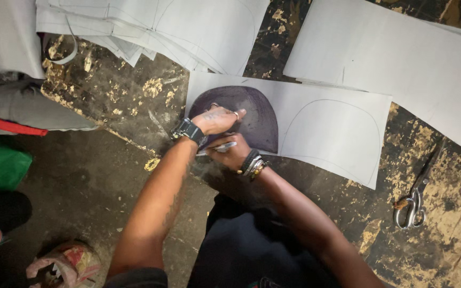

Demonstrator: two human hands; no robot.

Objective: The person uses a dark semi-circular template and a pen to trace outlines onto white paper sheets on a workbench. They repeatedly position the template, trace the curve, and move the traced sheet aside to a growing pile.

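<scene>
Left hand (217, 120) lies flat, fingers spread, pressing a dark dome-shaped template (252, 114) onto a white sheet (337, 133) near the near edge of the worn, paint-flecked surface (134, 101). Right hand (233, 152) is closed around a silver pen (217, 148), its tip at the template's lower left edge. A second dome outline is already drawn on the sheet's right half. Scissors (414, 197) lie well apart toward the right edge. Stacked white sheets (188, 26) sit along the far edge.
</scene>
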